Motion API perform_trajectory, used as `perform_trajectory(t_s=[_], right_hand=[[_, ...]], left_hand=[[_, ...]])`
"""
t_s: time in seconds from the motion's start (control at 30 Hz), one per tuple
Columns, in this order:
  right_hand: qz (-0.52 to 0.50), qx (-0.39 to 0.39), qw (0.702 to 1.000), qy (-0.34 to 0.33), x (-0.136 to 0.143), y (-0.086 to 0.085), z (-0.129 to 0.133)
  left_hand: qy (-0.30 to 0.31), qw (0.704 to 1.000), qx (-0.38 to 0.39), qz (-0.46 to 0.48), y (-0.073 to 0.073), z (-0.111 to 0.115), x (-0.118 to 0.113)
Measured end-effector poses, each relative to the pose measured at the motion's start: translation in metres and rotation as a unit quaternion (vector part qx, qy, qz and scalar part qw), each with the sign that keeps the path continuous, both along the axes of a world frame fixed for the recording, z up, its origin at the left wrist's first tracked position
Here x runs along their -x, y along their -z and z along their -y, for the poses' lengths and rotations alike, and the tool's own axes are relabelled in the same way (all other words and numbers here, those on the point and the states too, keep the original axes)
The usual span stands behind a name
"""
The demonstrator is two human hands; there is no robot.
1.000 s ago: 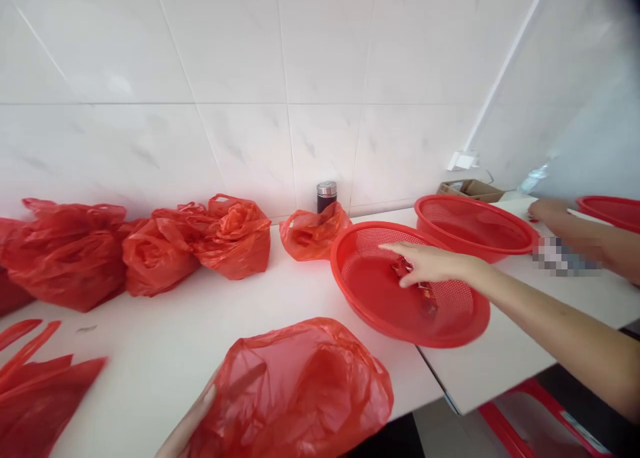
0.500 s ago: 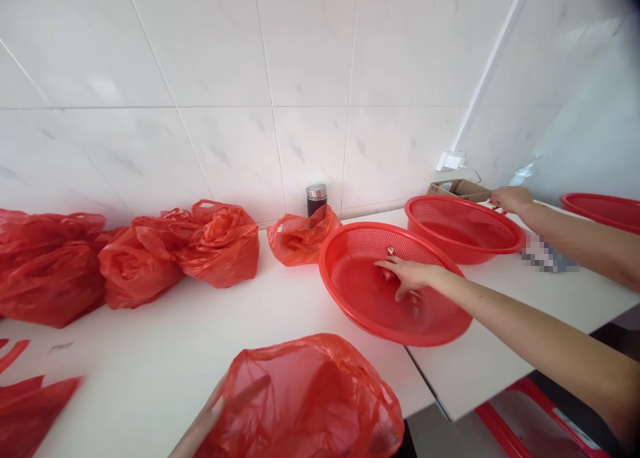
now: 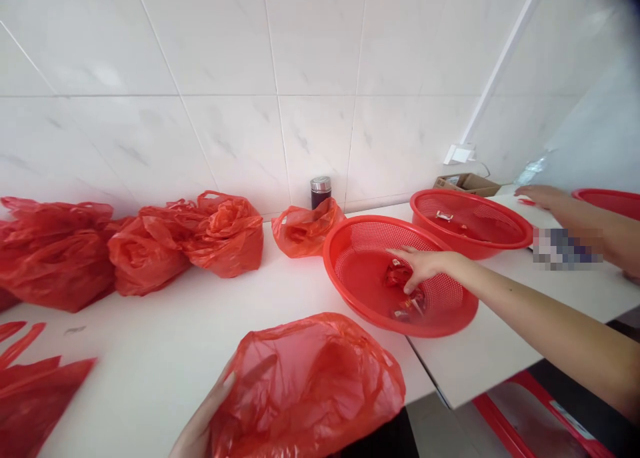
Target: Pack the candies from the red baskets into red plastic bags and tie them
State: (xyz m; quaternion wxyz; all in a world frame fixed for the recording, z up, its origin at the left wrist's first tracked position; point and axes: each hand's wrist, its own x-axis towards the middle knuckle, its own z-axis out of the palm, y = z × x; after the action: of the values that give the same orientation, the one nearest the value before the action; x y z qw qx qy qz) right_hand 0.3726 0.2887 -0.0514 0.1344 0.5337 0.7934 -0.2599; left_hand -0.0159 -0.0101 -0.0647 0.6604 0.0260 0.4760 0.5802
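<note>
My left hand (image 3: 205, 415), at the bottom, grips the left side of an open red plastic bag (image 3: 310, 378), with its thumb outside and a finger shape showing through the plastic. Further right, my right hand (image 3: 425, 266) reaches into a round red basket (image 3: 345, 291) with perforated sides. Its fingers are spread, thumb toward me, over small red wrapped packets (image 3: 397, 273). More packets (image 3: 411, 306) lie below the thumb on the basket floor.
Filled red bags (image 3: 225, 238) line the wall on the left. A smaller bag (image 3: 305, 231) stands before a dark flask (image 3: 321, 191). Another red basket (image 3: 465, 241) holds a few packets. A co-worker's hand (image 3: 540, 195) is beyond it, near a cardboard box (image 3: 470, 183).
My right hand has shifted slightly, uncovering more packets. Packets now show in the second basket, and the co-worker's hand has moved right. My left hand still grips the bag.
</note>
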Motion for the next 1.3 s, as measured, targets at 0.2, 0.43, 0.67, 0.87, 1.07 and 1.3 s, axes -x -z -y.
perform_trajectory(t_s=[0.2, 0.43, 0.67, 0.87, 1.07, 1.3], right_hand=[[0.019, 0.01, 0.999, -0.029, 0.016, 0.018, 0.006], [0.027, 0.03, 0.998, -0.053, 0.02, 0.011, 0.043], [0.012, -0.053, 0.995, -0.082, 0.028, 0.012, 0.056], [-0.077, -0.026, 0.996, -0.029, 0.03, 0.009, 0.039], [-0.276, 0.024, 0.959, 0.058, 0.043, -0.028, 0.035], [-0.522, 0.161, 0.838, -0.004, 0.136, -0.084, 0.116]], left_hand=[[-0.003, 1.0, 0.004, -0.004, 0.007, -0.002, 0.0], [-0.006, 1.0, 0.014, 0.01, 0.009, -0.006, 0.001], [-0.004, 1.0, 0.001, 0.017, 0.003, -0.011, -0.003], [0.005, 1.0, -0.016, 0.006, -0.005, -0.012, -0.009], [0.013, 1.0, -0.005, -0.007, -0.002, -0.013, -0.011], [0.041, 0.998, -0.044, -0.011, -0.001, -0.022, -0.02]])
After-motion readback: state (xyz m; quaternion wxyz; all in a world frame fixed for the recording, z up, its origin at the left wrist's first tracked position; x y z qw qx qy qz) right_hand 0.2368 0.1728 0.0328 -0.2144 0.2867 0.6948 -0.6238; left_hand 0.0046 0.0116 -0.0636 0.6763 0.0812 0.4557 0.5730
